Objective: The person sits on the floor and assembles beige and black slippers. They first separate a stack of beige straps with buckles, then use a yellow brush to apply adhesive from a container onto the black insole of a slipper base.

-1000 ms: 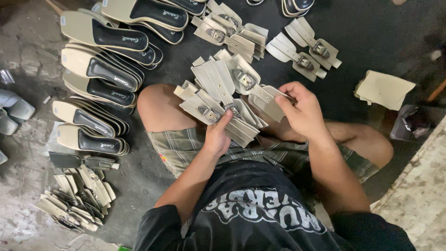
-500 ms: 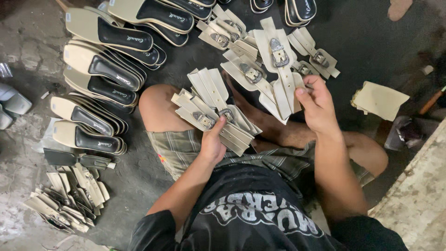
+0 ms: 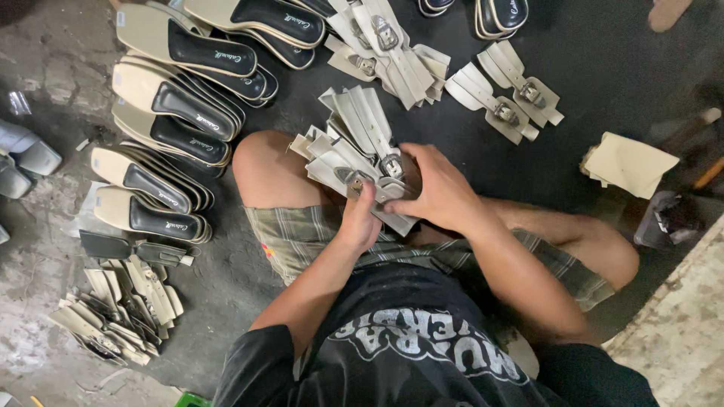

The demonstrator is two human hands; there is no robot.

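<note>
Gripping a fanned stack of cream buckled straps [image 3: 354, 143], your left hand [image 3: 360, 222] and right hand [image 3: 437, 188] both clasp it above your knee [image 3: 264, 169].

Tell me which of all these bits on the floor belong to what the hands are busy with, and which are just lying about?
In hand:
- left hand and right hand on a fanned bundle of cream buckled sandal straps
- more cream strap bundles
- cream-and-black flat sandal soles

Lying about:
- folded beige paper
- grey block heels

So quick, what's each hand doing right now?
Left hand: closed on the stack of cream buckled sandal straps resting on the knee.
Right hand: closed over the same stack, near the metal buckles.
</note>
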